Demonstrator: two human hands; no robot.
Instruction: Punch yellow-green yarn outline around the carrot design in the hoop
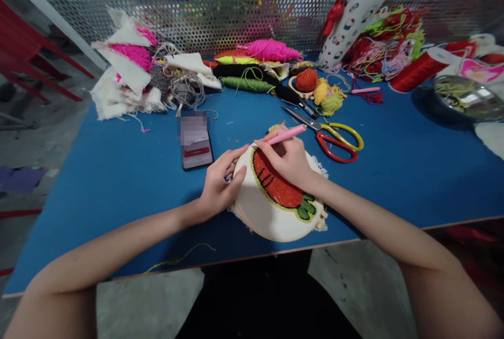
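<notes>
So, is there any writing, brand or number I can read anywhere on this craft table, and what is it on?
None legible anywhere.
The phone: screen blurred out, unreadable.
The patterned tumbler: small printed figures, no legible words.
The pink-and-white packet at the right edge: too blurred to read.
The embroidery hoop: a stitched picture only, no letters.
</notes>
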